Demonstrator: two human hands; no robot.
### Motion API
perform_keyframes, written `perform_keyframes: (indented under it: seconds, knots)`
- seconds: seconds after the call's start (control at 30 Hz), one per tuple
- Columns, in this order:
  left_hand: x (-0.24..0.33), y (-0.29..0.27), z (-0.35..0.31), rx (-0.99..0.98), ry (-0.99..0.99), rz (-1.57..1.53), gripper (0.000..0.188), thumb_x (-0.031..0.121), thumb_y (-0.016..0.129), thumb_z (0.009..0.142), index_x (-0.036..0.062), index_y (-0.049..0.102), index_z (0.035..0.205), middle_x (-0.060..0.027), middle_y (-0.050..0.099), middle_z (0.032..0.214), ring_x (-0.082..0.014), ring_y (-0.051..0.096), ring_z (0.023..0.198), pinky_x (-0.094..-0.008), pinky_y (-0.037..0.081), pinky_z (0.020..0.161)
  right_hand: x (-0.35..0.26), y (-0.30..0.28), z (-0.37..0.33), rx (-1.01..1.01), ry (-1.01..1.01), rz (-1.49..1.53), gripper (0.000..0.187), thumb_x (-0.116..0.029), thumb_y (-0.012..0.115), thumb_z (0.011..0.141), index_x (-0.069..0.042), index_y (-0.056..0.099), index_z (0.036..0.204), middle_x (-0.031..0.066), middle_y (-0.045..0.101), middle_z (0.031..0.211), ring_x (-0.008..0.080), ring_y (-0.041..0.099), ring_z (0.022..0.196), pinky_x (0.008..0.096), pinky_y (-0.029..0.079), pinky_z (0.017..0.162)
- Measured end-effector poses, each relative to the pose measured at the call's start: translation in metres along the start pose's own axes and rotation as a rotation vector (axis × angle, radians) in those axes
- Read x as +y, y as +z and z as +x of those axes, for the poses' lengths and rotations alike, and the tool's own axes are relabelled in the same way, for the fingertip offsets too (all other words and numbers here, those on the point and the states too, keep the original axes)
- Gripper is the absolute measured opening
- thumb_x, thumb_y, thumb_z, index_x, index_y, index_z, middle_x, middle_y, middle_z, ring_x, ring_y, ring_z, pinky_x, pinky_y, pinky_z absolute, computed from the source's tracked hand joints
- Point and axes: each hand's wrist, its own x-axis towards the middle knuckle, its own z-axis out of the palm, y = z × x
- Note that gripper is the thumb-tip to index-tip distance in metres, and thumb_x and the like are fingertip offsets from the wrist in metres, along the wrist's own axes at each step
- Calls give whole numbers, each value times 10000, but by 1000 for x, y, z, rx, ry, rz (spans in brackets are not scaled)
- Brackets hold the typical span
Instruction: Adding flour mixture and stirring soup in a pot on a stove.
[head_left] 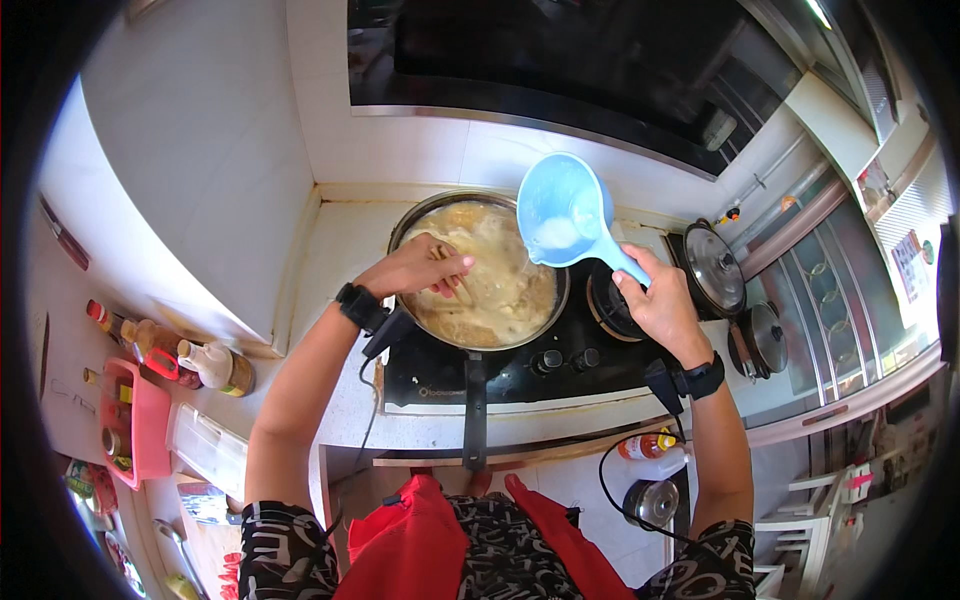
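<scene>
A large frying pan [535, 330] sits on the black gas stove [430, 375], its long handle pointing toward me. Cloudy, pale bubbling liquid with lumps of food fills it. Over the pan's left side, my left hand [420, 268] is closed on what look like wooden chopsticks [463, 293], mostly hidden by the fingers, with their tips down in the liquid. My right hand [660, 305] grips the handle of a light blue plastic ladle [565, 205]. Its bowl is tilted over the pan's right rim, and a little whitish residue shows inside.
Lidded pots [712, 268] stand right of the stove. On the left are several bottles [218, 368], a pink basket [150, 430], a clear plastic box [205, 450] and a cutting board with a knife [208, 503]. A black cable [605, 480] hangs from my right wrist.
</scene>
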Motion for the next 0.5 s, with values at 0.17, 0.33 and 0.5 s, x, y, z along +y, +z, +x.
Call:
perform_keyframes:
  seconds: [0.17,0.33,0.5]
  knots:
    - [-3,-18,-27,241,-21,154,438,395,637,925,-40,675,886,-86,684,708,-121,671,623,-246,532,576,-3,6,-10,16,-165,-15,333,-73,643,855,29,575,1165,255,657,849,421,648,775,431,518,665]
    - [-13,-23,-25,572,41,305,406,350,631,927,-54,675,926,-73,678,700,-128,680,637,-265,546,597,-9,18,-13,0,-261,-3,335,-68,642,856,16,571,1172,253,657,892,418,645,795,446,520,676]
    - [-34,-10,3,612,52,103,457,393,604,943,-57,678,955,-92,692,782,-155,683,666,-291,554,642,-17,40,-10,37,-394,-3,351,-95,620,874,18,560,1201,241,662,969,411,651,821,446,540,706]
